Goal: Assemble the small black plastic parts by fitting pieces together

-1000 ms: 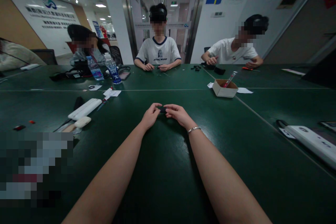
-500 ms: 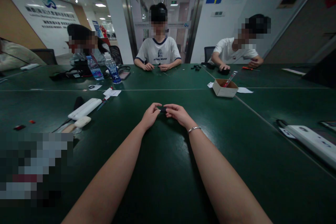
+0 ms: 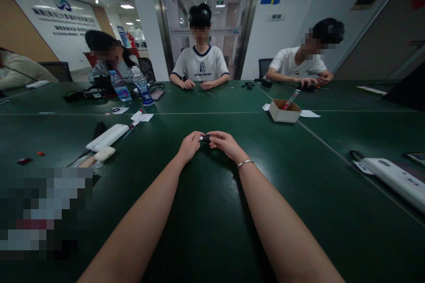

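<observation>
A small black stick-shaped object with a shiny silver end (image 3: pixel 205 138) is held between my two hands, just above the green table (image 3: pixel 212 194). The fingers of my left hand (image 3: pixel 191 145) are pinched at its silver end. My right hand (image 3: pixel 224 142), with a silver bracelet at the wrist, grips the black part between thumb and fingers. My fingertips cover part of the object, and its exact kind is too small to make out.
A white power bank-like block (image 3: pixel 108 137) lies to the left near two bottles (image 3: pixel 142 86). A small open box (image 3: pixel 284 112) stands ahead right, and a white device (image 3: pixel 395 181) lies far right. A person (image 3: pixel 201 62) sits opposite; other people sit at both sides.
My left fingers have closed in slightly, and more of the silver end shows now. At the far right, a co-worker's hands have come together around a black item.
</observation>
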The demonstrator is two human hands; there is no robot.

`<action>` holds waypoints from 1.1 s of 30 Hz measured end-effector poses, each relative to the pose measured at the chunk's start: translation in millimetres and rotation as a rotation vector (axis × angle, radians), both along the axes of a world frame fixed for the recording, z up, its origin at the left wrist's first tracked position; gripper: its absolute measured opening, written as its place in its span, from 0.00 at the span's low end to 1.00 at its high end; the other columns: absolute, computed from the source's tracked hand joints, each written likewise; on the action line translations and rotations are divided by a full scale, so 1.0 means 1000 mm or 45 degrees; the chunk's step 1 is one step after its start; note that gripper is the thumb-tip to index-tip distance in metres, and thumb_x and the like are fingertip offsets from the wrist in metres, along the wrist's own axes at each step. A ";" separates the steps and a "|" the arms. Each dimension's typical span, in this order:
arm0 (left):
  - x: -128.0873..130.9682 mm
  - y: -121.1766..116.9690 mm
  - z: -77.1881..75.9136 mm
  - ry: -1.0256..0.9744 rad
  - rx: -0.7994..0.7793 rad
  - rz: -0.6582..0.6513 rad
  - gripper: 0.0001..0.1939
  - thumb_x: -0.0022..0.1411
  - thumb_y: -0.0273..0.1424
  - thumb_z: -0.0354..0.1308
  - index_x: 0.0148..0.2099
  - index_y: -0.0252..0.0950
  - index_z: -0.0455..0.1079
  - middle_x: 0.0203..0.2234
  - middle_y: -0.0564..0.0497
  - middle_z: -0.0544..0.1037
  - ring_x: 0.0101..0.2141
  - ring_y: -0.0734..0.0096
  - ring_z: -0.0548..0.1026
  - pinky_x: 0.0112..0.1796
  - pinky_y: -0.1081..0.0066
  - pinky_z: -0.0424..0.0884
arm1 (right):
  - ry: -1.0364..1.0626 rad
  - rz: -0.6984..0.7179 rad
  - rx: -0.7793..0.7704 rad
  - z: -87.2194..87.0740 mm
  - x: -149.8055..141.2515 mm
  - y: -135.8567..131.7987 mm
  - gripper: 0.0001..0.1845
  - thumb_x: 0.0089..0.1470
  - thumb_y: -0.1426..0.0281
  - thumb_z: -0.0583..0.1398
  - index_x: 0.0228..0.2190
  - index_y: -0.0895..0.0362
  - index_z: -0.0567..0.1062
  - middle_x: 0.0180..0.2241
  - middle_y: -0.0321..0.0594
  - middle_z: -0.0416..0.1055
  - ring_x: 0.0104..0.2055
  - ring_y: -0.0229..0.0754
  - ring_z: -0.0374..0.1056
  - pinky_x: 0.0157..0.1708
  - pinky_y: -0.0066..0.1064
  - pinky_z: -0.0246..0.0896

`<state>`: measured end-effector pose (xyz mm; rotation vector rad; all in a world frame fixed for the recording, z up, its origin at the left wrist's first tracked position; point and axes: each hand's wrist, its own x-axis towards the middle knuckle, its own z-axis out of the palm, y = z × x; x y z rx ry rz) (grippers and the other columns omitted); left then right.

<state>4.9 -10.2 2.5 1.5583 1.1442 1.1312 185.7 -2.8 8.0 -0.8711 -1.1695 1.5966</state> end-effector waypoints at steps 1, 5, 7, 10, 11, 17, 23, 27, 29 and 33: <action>0.000 0.000 -0.001 0.001 0.005 0.018 0.16 0.65 0.40 0.47 0.44 0.36 0.71 0.17 0.58 0.63 0.19 0.76 0.61 0.23 0.73 0.56 | 0.004 0.004 0.004 0.000 0.000 0.000 0.13 0.46 0.77 0.68 0.37 0.58 0.79 0.32 0.39 0.75 0.29 0.32 0.71 0.30 0.22 0.71; 0.000 0.000 -0.001 0.040 0.039 0.101 0.16 0.62 0.36 0.53 0.51 0.36 0.68 0.22 0.56 0.69 0.21 0.76 0.64 0.26 0.74 0.60 | 0.006 0.016 0.008 0.003 0.000 -0.002 0.12 0.47 0.78 0.67 0.37 0.59 0.80 0.31 0.37 0.74 0.28 0.31 0.70 0.29 0.21 0.70; 0.000 -0.001 0.000 0.061 0.016 0.119 0.17 0.64 0.38 0.50 0.51 0.36 0.68 0.19 0.57 0.67 0.21 0.75 0.63 0.25 0.73 0.59 | -0.004 0.017 0.006 0.003 0.000 -0.003 0.12 0.47 0.78 0.67 0.37 0.59 0.80 0.31 0.37 0.74 0.28 0.31 0.71 0.29 0.20 0.70; 0.000 -0.001 0.002 0.036 -0.017 0.121 0.16 0.64 0.36 0.50 0.51 0.37 0.68 0.20 0.57 0.68 0.21 0.75 0.64 0.25 0.73 0.59 | 0.003 0.012 0.006 0.004 0.000 -0.003 0.12 0.46 0.78 0.67 0.37 0.58 0.80 0.31 0.37 0.74 0.28 0.31 0.71 0.29 0.20 0.70; 0.000 -0.002 0.002 0.027 -0.024 0.115 0.16 0.63 0.35 0.50 0.51 0.37 0.68 0.21 0.57 0.68 0.21 0.75 0.64 0.24 0.74 0.59 | 0.007 0.011 0.007 0.004 0.000 -0.003 0.13 0.46 0.78 0.68 0.37 0.58 0.80 0.31 0.37 0.74 0.28 0.31 0.71 0.29 0.20 0.70; 0.001 0.002 -0.001 0.042 0.007 0.111 0.16 0.63 0.37 0.50 0.49 0.36 0.70 0.21 0.56 0.69 0.21 0.75 0.64 0.25 0.73 0.59 | -0.001 0.021 0.008 0.001 0.000 0.000 0.12 0.47 0.78 0.67 0.37 0.59 0.79 0.31 0.37 0.74 0.28 0.30 0.70 0.29 0.21 0.70; -0.001 0.003 -0.003 0.099 0.025 0.078 0.17 0.65 0.40 0.48 0.45 0.35 0.72 0.21 0.54 0.70 0.23 0.73 0.66 0.27 0.72 0.61 | -0.006 0.038 0.031 -0.002 0.001 0.000 0.13 0.47 0.77 0.68 0.38 0.58 0.79 0.32 0.38 0.74 0.28 0.31 0.70 0.31 0.23 0.70; -0.001 0.002 -0.002 0.104 0.045 0.049 0.16 0.63 0.38 0.51 0.48 0.36 0.70 0.23 0.55 0.71 0.24 0.74 0.67 0.27 0.73 0.61 | -0.004 0.021 0.022 -0.001 0.001 0.001 0.13 0.47 0.77 0.68 0.38 0.58 0.79 0.32 0.38 0.74 0.29 0.32 0.70 0.31 0.24 0.70; -0.001 0.002 -0.002 0.110 0.025 0.050 0.17 0.65 0.40 0.48 0.47 0.35 0.71 0.21 0.55 0.69 0.23 0.74 0.65 0.26 0.73 0.60 | -0.016 0.022 0.020 -0.001 0.001 0.001 0.13 0.46 0.77 0.68 0.38 0.58 0.79 0.32 0.38 0.74 0.29 0.32 0.70 0.31 0.24 0.70; -0.001 0.003 -0.004 0.072 0.030 0.068 0.16 0.64 0.38 0.50 0.48 0.37 0.71 0.23 0.55 0.70 0.22 0.76 0.65 0.25 0.73 0.59 | -0.013 0.020 0.023 -0.002 0.001 0.002 0.13 0.47 0.77 0.68 0.38 0.58 0.79 0.32 0.38 0.74 0.29 0.32 0.70 0.31 0.24 0.70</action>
